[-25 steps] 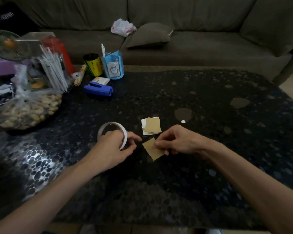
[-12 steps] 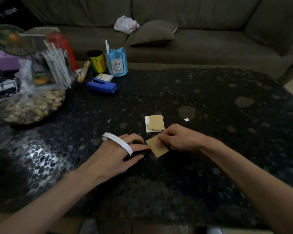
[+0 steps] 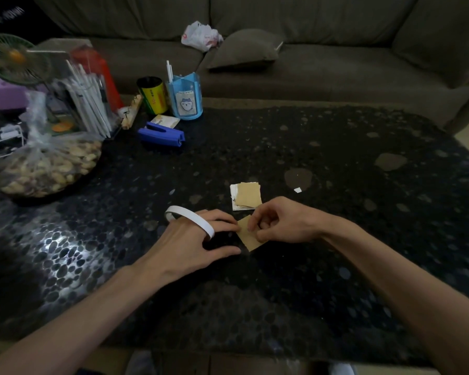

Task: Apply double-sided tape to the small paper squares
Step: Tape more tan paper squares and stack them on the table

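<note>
A small tan paper square [image 3: 249,238] lies on the dark pebble-patterned table [image 3: 336,253] between my hands. My right hand [image 3: 279,221] has its fingers curled and pinches at the square's upper edge. My left hand [image 3: 192,239] lies flat with straight fingers, its fingertips touching the square's left edge. The white roll of double-sided tape [image 3: 190,220] is slipped over the left hand's fingers like a ring. Just behind the hands sits a little stack of tan and white paper squares [image 3: 246,195].
At the back left stand a blue stapler [image 3: 161,135], a blue pen holder [image 3: 184,97], a yellow can [image 3: 152,96], a bag of nuts [image 3: 46,166], a small fan [image 3: 14,59] and other clutter. A white scrap [image 3: 297,190] lies right of the stack. A sofa [image 3: 309,58] runs behind the table.
My left hand let go of its grip on the tape roll, slid it over its fingers and flattened beside the square. My right hand stayed on the square.
</note>
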`<state>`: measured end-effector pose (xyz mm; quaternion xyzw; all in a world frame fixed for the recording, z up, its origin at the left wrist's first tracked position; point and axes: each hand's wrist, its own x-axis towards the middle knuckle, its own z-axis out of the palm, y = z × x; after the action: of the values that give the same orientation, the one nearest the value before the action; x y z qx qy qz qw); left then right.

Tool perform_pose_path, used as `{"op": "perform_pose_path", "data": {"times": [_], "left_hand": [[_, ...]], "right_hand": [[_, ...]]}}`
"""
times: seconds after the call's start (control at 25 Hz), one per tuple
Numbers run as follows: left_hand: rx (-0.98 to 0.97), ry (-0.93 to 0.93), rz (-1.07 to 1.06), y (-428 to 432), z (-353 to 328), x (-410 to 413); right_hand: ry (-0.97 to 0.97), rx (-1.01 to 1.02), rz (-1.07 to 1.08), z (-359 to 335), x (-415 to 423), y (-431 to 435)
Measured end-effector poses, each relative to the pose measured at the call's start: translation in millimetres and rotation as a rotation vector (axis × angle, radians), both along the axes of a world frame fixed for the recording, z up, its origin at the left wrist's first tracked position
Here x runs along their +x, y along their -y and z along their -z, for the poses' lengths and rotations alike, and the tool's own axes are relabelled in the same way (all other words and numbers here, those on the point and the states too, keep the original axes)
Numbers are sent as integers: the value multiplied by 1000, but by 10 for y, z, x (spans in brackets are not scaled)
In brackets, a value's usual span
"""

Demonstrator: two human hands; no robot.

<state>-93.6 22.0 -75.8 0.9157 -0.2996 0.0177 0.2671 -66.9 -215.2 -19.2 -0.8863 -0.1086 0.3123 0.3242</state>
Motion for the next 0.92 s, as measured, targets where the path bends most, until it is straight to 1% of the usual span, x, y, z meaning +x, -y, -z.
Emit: {"op": "perform_pose_path", "data": {"times": [0.12, 0.4, 0.92], "left_hand": [[28, 14, 20, -7, 16, -2], [12, 18, 38, -9, 15, 5], [26, 8, 65, -13, 21, 28]], "right_hand": [[-5, 4, -7, -22, -10, 1], [-13, -15, -4, -43, -17, -9], [16, -39, 83, -44, -16, -50]]}}
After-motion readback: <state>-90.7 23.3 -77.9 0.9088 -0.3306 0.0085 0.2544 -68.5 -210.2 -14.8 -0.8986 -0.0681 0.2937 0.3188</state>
